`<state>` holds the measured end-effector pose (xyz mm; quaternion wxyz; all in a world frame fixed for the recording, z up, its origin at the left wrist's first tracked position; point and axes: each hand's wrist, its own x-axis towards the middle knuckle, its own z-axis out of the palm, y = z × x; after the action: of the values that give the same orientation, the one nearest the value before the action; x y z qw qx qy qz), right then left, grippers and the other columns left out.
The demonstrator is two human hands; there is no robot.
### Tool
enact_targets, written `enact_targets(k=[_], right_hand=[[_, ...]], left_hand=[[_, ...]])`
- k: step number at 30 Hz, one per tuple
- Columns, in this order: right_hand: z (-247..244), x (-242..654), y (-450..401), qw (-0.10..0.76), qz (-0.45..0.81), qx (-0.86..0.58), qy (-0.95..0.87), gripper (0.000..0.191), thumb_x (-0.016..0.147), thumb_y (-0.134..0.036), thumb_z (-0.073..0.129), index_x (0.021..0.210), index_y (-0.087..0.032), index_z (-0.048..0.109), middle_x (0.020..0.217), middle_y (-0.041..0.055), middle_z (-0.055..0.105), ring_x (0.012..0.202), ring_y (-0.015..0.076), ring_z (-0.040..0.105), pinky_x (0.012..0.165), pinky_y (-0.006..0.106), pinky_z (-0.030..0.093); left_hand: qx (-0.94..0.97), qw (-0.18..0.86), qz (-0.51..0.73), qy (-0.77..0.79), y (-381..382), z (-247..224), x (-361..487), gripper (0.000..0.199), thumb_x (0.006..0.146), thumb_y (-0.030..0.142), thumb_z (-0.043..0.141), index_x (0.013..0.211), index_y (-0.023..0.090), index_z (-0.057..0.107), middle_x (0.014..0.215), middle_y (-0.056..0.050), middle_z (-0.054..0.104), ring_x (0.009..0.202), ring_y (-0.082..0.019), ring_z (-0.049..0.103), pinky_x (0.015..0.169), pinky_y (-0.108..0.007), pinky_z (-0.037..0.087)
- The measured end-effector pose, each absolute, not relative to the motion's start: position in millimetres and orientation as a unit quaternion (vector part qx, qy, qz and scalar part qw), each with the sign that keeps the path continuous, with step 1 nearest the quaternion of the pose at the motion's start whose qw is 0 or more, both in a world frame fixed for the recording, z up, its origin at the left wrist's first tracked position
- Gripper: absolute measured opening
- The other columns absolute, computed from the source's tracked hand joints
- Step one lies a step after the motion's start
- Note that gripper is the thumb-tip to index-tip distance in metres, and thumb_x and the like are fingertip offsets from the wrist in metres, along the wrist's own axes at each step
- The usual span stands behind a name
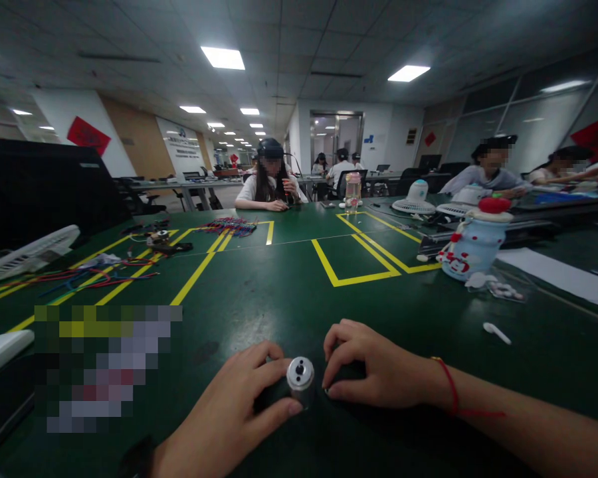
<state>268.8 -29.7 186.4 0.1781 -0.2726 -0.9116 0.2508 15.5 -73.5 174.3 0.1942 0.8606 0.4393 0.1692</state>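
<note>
A small silver cylindrical motor (300, 375) stands upright on the green table, its round end face with dark holes turned up. My left hand (239, 405) grips it from the left, thumb and fingers at its sides. Just right of the motor, my right hand (369, 365) rests low over the table with curled fingers, a red string around its wrist. Its thumb and index finger are pinched together near the tabletop. Something tiny shows at those fingertips, too small to name. The right hand and the motor are apart.
Yellow tape (363, 279) marks the green table. Loose wires (104, 275) and a wire bundle (232, 226) lie left and ahead. A light-blue bottle (473, 245), a white earbud (497, 333) and paper (561, 273) are on the right. A person (269, 182) sits opposite.
</note>
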Motion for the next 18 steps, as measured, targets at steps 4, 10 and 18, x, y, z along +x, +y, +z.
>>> enact_targets(k=[4,10,18], right_hand=[[191,270,-23,0.225,0.331,-0.29,-0.869,0.022,0.078,-0.036,0.069,0.092,-0.02,0.071,0.097,0.004,0.062,0.086,0.0149,0.058,0.078,0.029,0.045],[174,307,26,0.418,0.329,-0.525,-0.664,0.031,0.078,-0.044,0.063,0.087,-0.014,0.069,0.077,0.0042,0.065,0.068,0.0149,0.058,0.063,0.027,0.044],[178,322,50,0.408,0.275,-0.546,-0.678,0.03,0.08,-0.04,0.059,0.086,-0.013,0.068,0.077,0.0055,0.065,0.068,0.0161,0.056,0.064,0.03,0.042]], left_hand=[[0.861,0.192,0.169,0.441,-77,179,11,0.017,0.09,0.034,0.06,0.106,0.028,0.061,0.108,-0.003,0.056,0.097,-0.024,0.052,0.084,-0.036,0.042],[0.857,0.21,0.164,0.44,-83,175,11,0.015,0.092,0.038,0.057,0.104,0.029,0.061,0.108,-0.002,0.055,0.096,-0.023,0.052,0.083,-0.036,0.041],[0.853,0.22,0.157,0.447,-74,190,12,0.015,0.092,0.038,0.057,0.104,0.03,0.06,0.109,-0.001,0.054,0.098,-0.023,0.052,0.085,-0.036,0.041]])
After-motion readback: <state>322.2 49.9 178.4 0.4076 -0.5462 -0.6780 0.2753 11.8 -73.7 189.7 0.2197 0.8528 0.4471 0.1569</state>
